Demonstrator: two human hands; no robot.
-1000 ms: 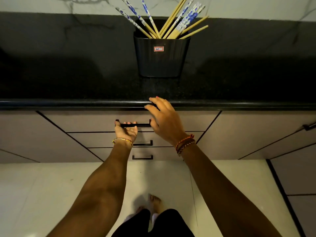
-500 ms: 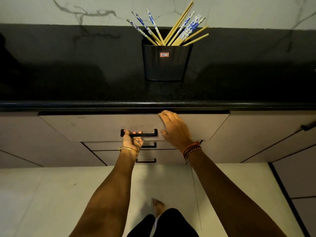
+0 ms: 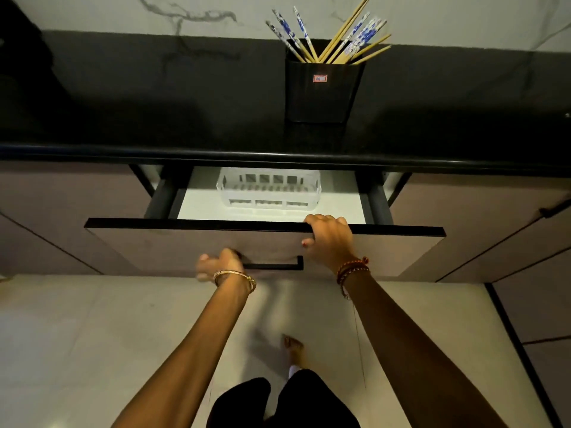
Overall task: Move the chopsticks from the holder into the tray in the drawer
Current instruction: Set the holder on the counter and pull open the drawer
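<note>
The black bench (image 3: 154,112) is running across the whole view, and its overhanging front edge is shading the back of the opened drawer (image 3: 191,245) just beneath it. The drawer is standing partly pulled out, far enough to be showing its pale floor but not its rear. Inside, a white slotted tray (image 3: 268,189) is sitting toward the back, partly under the bench lip, so more opening would likely be making it easier to reach.

On the bench, directly behind the drawer, the dark holder (image 3: 321,94) is standing upright, and the chopsticks (image 3: 336,38) are all fanning out of its top, some plain wood, some blue-and-white patterned. None is lying in the tray yet, so the transfer itself is not begun.

The right hand (image 3: 329,239) is gripping the drawer's top edge, fingers hooked over it and thumb on the front panel, seemingly steadying the pull. The left hand (image 3: 221,264) is blurring at the left end of the black bar handle (image 3: 275,266), its fingers curled there; whether it is actually gripping the bar I cannot tell.
</note>
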